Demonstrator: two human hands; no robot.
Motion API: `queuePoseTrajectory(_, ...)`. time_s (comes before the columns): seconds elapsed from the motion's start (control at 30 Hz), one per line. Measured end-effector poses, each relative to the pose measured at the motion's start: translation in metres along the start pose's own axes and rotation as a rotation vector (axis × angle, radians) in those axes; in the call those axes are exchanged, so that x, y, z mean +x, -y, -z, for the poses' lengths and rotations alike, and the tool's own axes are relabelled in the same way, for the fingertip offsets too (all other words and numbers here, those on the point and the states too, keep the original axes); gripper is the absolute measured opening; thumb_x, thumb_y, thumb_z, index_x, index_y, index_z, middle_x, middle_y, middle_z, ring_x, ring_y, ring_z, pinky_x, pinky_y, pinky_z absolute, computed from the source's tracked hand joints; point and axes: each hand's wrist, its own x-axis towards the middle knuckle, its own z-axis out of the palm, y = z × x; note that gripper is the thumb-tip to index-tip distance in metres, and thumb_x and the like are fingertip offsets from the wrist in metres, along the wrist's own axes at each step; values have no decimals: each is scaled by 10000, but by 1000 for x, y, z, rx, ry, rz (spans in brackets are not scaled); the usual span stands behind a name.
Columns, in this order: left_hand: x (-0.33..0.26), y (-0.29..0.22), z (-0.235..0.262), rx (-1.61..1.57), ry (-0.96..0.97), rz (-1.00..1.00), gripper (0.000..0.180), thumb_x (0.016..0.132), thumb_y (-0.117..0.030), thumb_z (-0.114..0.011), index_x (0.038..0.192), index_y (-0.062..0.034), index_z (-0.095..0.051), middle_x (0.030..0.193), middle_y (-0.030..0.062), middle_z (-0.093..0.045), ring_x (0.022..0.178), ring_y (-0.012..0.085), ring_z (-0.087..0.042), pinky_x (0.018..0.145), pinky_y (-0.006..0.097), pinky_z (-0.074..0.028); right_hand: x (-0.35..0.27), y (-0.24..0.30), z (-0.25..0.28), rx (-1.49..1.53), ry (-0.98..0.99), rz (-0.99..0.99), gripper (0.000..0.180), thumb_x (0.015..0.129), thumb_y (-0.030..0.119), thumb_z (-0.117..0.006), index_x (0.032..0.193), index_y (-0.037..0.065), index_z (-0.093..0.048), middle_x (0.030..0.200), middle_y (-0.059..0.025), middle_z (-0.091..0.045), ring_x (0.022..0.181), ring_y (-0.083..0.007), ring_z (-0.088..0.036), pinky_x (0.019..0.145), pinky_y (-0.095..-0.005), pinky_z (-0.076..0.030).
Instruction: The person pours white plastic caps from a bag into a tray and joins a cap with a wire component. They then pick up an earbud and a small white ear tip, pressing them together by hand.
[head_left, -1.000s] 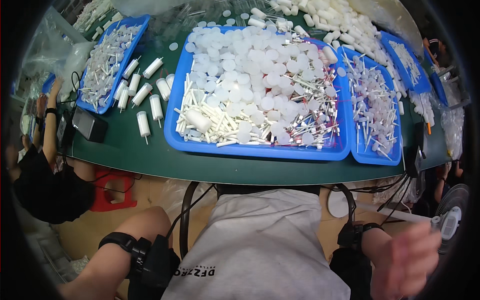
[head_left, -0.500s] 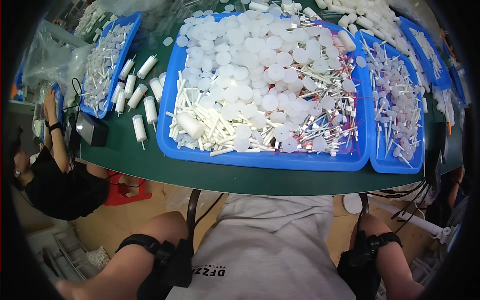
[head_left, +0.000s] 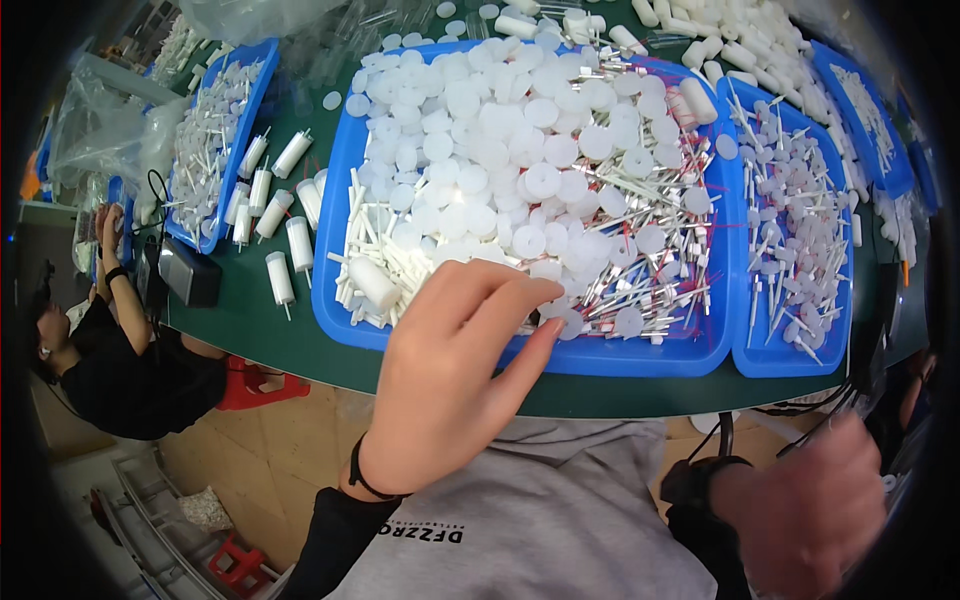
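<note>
Left hand (head_left: 450, 350) over the near edge of the large blue plastic tray (head_left: 640, 358), thumb and forefinger spread, gap showing, just by a thin, round, translucent white plastic disc (head_left: 571, 323) at the pile's front; can't tell whether they touch it. Disc looks feather-light, slick, slightly bendy, hard to break; rim's probably the place to nip it. Right hand (head_left: 815, 510) blurred, off the green tabletop (head_left: 620, 395); can't tell its grip. Same tray: slim matte white tubes (head_left: 372, 235), smooth fat white cylinder (head_left: 374, 283), stiff shiny silver-ended rods (head_left: 655, 298).
</note>
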Motion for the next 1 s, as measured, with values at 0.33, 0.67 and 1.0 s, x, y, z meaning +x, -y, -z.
queuePoseTrajectory(0.33,5,5,-9,189,138,-31,297,657,-14,-684,943,-62,-620,876,74,-581,794,237,-521,688,323,-431,-24,-61,-30,-783,116,-578,169,641,-53,-663,781,21,-607,727,-67,-580,680,-232,-522,615,-324,-373)
queuePoseTrajectory(0.67,-14,16,22,-465,8,226,307,728,78,-624,1028,14,-597,951,86,-494,786,120,-514,665,235,-435,-18,-64,-38,-763,342,-586,191,627,-14,-672,807,22,-619,745,-44,-548,709,-216,-490,624,-324,-363)
queuePoseTrajectory(1.0,-22,21,19,-759,-207,284,257,810,85,-502,1065,57,-520,1088,145,-488,840,152,-560,752,264,-471,-7,-65,-44,-844,421,-641,186,636,-18,-637,819,8,-614,753,-49,-532,716,-224,-478,629,-331,-359)
